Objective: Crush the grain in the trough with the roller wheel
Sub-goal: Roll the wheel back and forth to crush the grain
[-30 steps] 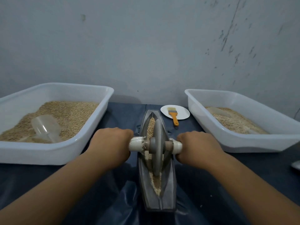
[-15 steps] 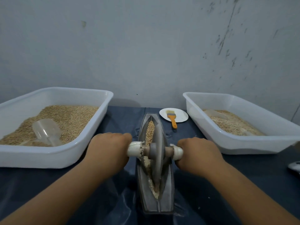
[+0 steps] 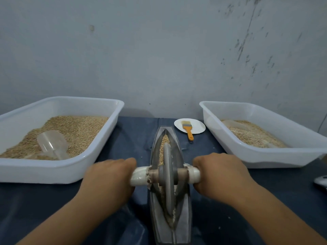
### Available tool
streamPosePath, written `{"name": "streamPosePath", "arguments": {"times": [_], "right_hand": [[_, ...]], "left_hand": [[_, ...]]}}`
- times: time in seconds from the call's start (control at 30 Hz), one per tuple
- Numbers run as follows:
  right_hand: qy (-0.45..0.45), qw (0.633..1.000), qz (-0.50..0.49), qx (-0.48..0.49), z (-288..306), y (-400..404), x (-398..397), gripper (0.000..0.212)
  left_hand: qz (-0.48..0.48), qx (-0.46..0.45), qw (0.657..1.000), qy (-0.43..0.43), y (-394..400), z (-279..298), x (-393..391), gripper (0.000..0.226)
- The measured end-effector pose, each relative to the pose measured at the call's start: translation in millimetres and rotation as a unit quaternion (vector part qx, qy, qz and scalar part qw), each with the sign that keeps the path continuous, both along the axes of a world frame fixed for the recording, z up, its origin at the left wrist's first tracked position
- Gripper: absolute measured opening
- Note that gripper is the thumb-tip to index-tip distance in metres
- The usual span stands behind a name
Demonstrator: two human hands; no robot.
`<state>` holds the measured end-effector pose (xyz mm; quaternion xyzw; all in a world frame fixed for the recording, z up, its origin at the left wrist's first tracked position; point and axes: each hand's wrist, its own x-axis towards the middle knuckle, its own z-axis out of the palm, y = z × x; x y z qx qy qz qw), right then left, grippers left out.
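Near end of trough: the trough [image 3: 170, 225] shows pale crushed powder on its walls here, so this part looks already worked.
Roller wheel: your roller wheel [image 3: 167, 179] now sits a little nearer to you than one second ago; it stands upright in the groove, near the middle.
Left hand: your left hand [image 3: 108, 179] curls round the white handle [image 3: 139, 175] on its side.
Right hand: your right hand [image 3: 218, 175] wraps the other handle end in the same way.
Meaning: I judge you are in the pull-back stroke; the grain [image 3: 163, 147] beyond the wheel is whole, so the work is not finished.
Edges: the trough ends are pointed and close; stop before the wheel climbs out.
Side room: the left tray [image 3: 53, 169] and the right tray [image 3: 265, 160] stand beside your knuckles, apart but not far.
Far: the brush [image 3: 188, 129] on its plate [image 3: 199, 125] lies beyond the far tip.
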<state>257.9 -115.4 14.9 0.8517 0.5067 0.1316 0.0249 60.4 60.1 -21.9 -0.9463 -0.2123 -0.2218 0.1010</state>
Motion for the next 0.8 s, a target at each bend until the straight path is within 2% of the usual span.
{"name": "streamPosePath", "arguments": {"times": [0.1, 0.23, 0.33, 0.47, 0.57, 0.73, 0.8], "right_hand": [[0.012, 1.0, -0.016, 0.015, -4, 19, 8, 0.012], [0.055, 0.998, -0.035, 0.014, -5, 32, 18, 0.02], [0.05, 0.998, -0.032, 0.015, -7, 16, 11, 0.018], [0.011, 0.999, -0.02, 0.041, -14, -9, -3, 0.023], [0.019, 0.997, -0.025, 0.064, -13, -1, -1, 0.02], [0.077, 0.995, -0.045, 0.044, -7, 25, 12, 0.017], [0.073, 0.995, -0.046, 0.057, -9, 22, 10, 0.017]], "left_hand": [[0.064, -0.018, 0.998, 0.014, 9, 5, 21, 0.02], [0.054, -0.061, 0.996, 0.023, 16, 17, 41, 0.016], [0.045, -0.035, 0.998, 0.007, 5, 16, 27, 0.021], [-0.034, 0.029, 0.997, -0.07, -8, 7, 4, 0.04], [-0.015, 0.015, 0.999, -0.047, -3, 5, 8, 0.038], [0.058, 0.001, 0.998, -0.007, 12, 16, 42, 0.018], [0.059, -0.006, 0.998, -0.01, 10, 17, 39, 0.019]]}}
